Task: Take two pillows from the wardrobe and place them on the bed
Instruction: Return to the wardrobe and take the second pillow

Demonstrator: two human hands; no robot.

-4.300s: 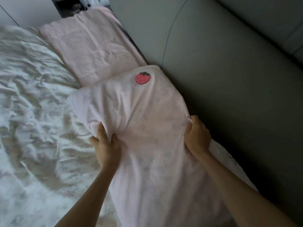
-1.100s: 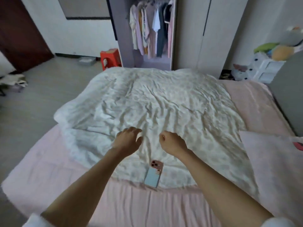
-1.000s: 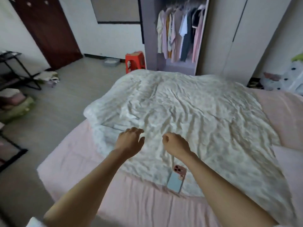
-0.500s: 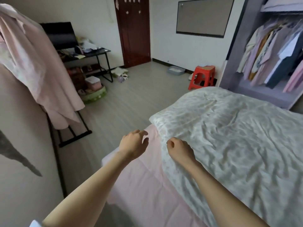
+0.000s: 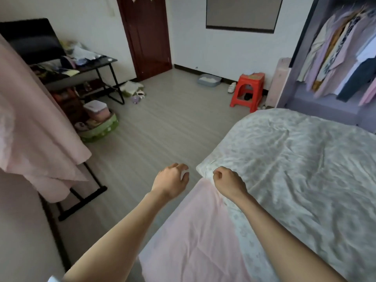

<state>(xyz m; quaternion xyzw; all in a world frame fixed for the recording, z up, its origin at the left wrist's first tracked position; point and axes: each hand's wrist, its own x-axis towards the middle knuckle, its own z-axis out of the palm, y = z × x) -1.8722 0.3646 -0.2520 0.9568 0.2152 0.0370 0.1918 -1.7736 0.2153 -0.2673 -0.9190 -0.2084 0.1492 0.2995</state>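
My left hand (image 5: 171, 183) and my right hand (image 5: 228, 183) are both in the lower middle of the frame, held out in front of me at the same height, near each other but not touching. The fingers of both are curled in loosely, like soft fists, and they hold nothing. I judge that they are empty because I am between two carries: no pillow is visible anywhere in this view, so I cannot say from here how many lie already on the bed (image 5: 203, 241).

The bed fills the lower right of the frame. Its pink sheet is bare at the near corner, and the flowered quilt (image 5: 295, 169) covers the rest, a little wrinkled. My right hand is over the edge of this quilt, my left hand over the floor (image 5: 162, 129) just beside the bed.

The wardrobe (image 5: 333, 64) stands open at the upper right, behind the far end of the bed, with clothes hanging in it. The pillows are not visible there; maybe they are in a part that the frame cuts off. To reach it I must walk along the bed, and the red stool (image 5: 248, 90) near the wardrobe stands close to this way.
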